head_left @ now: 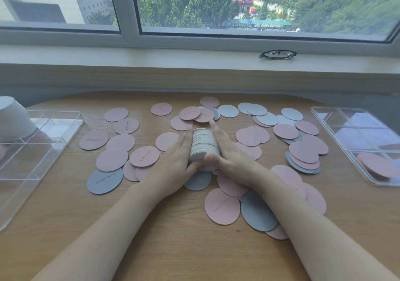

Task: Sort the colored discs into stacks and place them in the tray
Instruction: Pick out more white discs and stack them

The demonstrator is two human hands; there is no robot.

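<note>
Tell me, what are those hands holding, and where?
A stack of discs, lying on its side, pressed between the left hand and right hand along its edges.

Both hands clasp a stack of discs [202,145] lying on its side at the middle of the wooden table [177,248]: the left hand [177,161] cups one flank, the right hand [225,154] the other. Loose pink and grey discs [112,160] lie scattered around (some overlapping). A clear tray [337,129] at the right holds pink discs [377,165]; another clear tray [54,142] sits left.
</note>
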